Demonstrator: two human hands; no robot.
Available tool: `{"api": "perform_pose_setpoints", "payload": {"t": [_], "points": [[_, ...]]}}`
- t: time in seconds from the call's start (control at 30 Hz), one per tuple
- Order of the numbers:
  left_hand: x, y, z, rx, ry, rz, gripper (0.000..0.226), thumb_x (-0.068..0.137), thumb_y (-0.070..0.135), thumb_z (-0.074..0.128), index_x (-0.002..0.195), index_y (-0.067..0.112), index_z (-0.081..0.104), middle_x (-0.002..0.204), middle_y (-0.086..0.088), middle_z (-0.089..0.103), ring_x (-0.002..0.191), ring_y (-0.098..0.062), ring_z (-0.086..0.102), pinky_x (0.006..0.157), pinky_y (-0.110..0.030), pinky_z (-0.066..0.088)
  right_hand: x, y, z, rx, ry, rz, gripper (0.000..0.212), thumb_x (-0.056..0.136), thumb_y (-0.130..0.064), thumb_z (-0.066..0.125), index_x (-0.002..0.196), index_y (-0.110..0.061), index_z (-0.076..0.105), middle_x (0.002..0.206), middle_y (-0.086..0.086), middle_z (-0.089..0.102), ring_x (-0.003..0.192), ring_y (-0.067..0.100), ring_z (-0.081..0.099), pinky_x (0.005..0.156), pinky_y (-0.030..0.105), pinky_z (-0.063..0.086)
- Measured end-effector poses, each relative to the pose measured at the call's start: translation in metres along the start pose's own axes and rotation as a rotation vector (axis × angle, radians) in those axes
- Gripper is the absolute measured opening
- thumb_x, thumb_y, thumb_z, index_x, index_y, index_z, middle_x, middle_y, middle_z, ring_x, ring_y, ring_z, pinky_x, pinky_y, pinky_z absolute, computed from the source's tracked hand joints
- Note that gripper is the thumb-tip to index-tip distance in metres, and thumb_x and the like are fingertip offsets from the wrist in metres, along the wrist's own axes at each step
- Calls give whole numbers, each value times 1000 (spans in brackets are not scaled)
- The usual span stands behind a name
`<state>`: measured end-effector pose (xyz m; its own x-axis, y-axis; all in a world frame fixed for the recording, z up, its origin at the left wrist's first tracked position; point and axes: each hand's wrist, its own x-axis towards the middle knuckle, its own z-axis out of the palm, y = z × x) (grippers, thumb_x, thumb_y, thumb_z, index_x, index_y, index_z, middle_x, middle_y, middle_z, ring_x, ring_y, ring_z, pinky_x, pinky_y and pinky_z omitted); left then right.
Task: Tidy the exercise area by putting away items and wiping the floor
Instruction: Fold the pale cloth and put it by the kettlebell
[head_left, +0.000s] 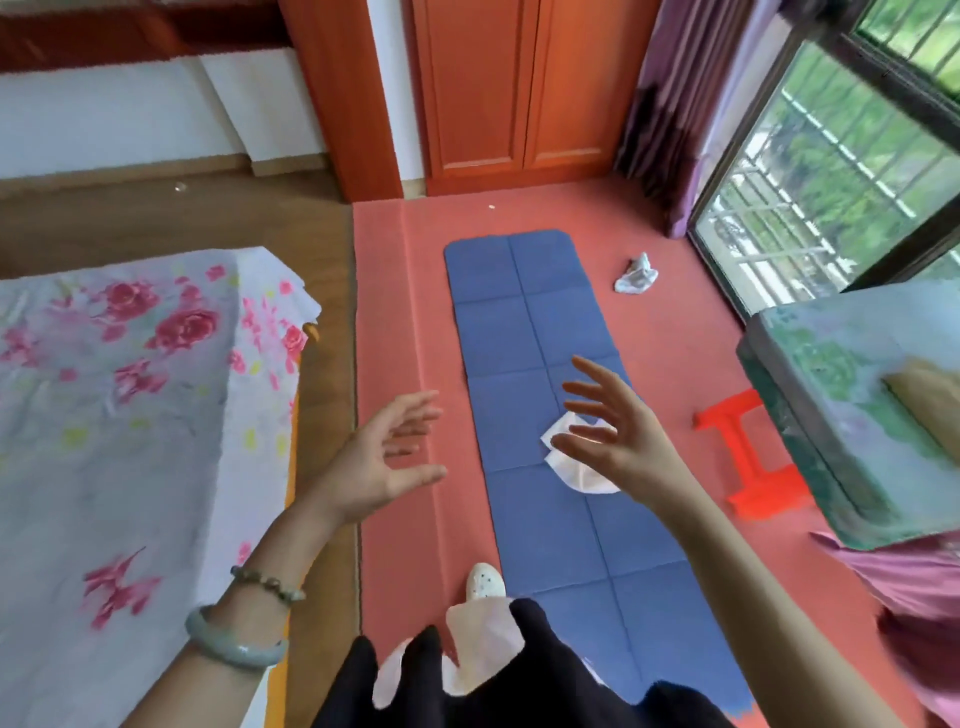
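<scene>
A long blue folding exercise mat (524, 322) lies flat on the red floor (670, 364). A white cloth (571, 467) lies on the mat near its middle, partly hidden behind my right hand (618, 431). That hand hovers above it with fingers spread and holds nothing. My left hand (384, 457) is raised over the mat's left edge, fingers straight and empty. A crumpled grey-white rag (636, 275) lies on the floor to the right of the mat's far end.
A bed with a floral sheet (130, 415) fills the left. An orange plastic stool (753, 457) lies tipped beside a green-topped table (857, 415) on the right. Wooden wardrobe doors (514, 88) stand at the back, a glass door (831, 171) and purple curtain (670, 104) at right.
</scene>
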<state>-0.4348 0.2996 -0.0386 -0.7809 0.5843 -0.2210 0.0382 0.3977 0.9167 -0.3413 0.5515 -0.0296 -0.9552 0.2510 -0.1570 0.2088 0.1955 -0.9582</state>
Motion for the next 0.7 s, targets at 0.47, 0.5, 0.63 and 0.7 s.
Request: {"api": "perform_pose_setpoints", "payload": {"t": [0.47, 0.5, 0.63, 0.7], "points": [[232, 38, -5, 93, -456, 82, 69, 61, 29, 76, 122, 42, 46, 124, 14, 57, 111, 5, 54, 90, -14, 45, 90, 16, -61, 61, 460, 154, 74, 75, -3, 75, 127, -44, 41, 123, -6, 56, 113, 6, 56, 82, 17, 50], [251, 38, -4, 107, -496, 92, 68, 62, 29, 76, 122, 42, 46, 123, 15, 58, 111, 4, 54, 90, -16, 45, 98, 20, -62, 72, 510, 162, 74, 75, -2, 74, 125, -45, 42, 123, -6, 57, 113, 5, 56, 84, 18, 50], [332, 33, -4, 230, -668, 147, 64, 76, 13, 76, 123, 45, 47, 121, 22, 57, 114, 5, 52, 95, -23, 45, 132, 35, -62, 76, 710, 210, 72, 76, -3, 74, 121, -50, 44, 121, -7, 59, 113, 2, 56, 90, 23, 49], [373, 26, -3, 315, -761, 163, 63, 77, 14, 76, 122, 46, 47, 120, 23, 56, 114, 5, 52, 95, -24, 45, 148, 46, -57, 82, 797, 256, 70, 76, -3, 73, 121, -48, 45, 119, -8, 58, 111, 1, 56, 89, 22, 49]]}}
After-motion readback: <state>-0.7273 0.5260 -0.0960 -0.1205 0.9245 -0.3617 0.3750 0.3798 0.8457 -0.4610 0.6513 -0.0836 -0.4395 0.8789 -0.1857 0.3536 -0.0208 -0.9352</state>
